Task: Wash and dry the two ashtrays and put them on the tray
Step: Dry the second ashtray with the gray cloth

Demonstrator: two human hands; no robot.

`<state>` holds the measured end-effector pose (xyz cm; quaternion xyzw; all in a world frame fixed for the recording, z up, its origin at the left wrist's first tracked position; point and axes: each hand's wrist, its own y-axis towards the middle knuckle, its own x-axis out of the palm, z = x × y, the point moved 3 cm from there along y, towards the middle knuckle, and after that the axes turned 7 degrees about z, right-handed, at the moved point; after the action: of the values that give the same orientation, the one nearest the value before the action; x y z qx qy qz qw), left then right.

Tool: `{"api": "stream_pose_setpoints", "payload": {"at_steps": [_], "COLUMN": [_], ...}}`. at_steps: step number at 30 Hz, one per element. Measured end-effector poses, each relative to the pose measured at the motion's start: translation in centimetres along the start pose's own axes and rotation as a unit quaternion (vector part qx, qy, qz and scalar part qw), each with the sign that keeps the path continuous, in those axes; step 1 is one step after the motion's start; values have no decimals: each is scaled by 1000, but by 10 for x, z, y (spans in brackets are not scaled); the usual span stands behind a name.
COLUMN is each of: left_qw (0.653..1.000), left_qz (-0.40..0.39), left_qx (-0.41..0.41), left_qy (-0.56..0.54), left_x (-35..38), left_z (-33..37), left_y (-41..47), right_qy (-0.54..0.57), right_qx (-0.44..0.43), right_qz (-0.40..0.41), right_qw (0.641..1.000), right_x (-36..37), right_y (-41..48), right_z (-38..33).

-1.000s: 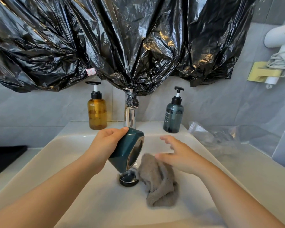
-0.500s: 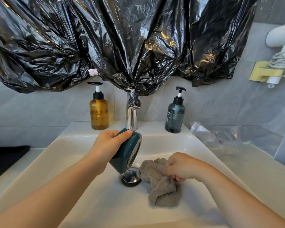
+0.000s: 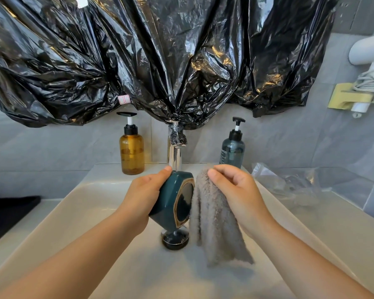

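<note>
Head view. Gripping the teal ashtray [image 3: 173, 203] in the left hand [image 3: 145, 197], curling the fingers round its body and tilting it on edge, hollow side turned toward the right hand [image 3: 235, 190], likely for opening the bowl to wiping. Pinching the grey cloth [image 3: 214, 223] at its top in the right hand, letting the rest hang just beside the ashtray's open face, touching or nearly so. Holding both over the sink [image 3: 73, 212], above the drain [image 3: 175, 238], probably for catching drips. Working just in front of the tap [image 3: 175, 154], showing no running water. Seeing no second ashtray and no tray. Judging this as starting the wiping.
</note>
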<state>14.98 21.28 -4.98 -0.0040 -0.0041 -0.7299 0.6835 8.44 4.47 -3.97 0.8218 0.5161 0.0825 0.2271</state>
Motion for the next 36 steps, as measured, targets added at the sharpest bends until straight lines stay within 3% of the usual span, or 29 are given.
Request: {"api": "stream_pose_setpoints", "payload": {"at_steps": [3,11,15,19,21,26,31,36], "left_qw": [1000,998,999,999,999,1000,999,1000], "left_qz": [-23,-38,-30,-26,-20,-7,-24,13], "left_qx": [5,50,34,32,28,27,37,20], "left_qy": [1,20,11,-5,-13,-5,20,-12], "left_x": [4,8,7,4,4,5,11,7], "left_z": [0,2,4,8,9,9,5,4], "left_y": [0,-6,-7,-7,-7,-9,-10,-8], "right_qy": [25,-9,-63,-82,-91,-52,-35,-54], "right_qx": [-33,-100,-41,85,99,-87,-110,-131], "right_qz": [-23,37,72,17,9,114,67,2], "right_qw": [999,994,995,993,991,988,991,990], "right_x": [16,18,10,5,3,-2,17,27], "right_y": [-6,-6,3,6,5,1,-3,-10], "right_z": [-7,-6,9,31,32,-5,-10,-10]}}
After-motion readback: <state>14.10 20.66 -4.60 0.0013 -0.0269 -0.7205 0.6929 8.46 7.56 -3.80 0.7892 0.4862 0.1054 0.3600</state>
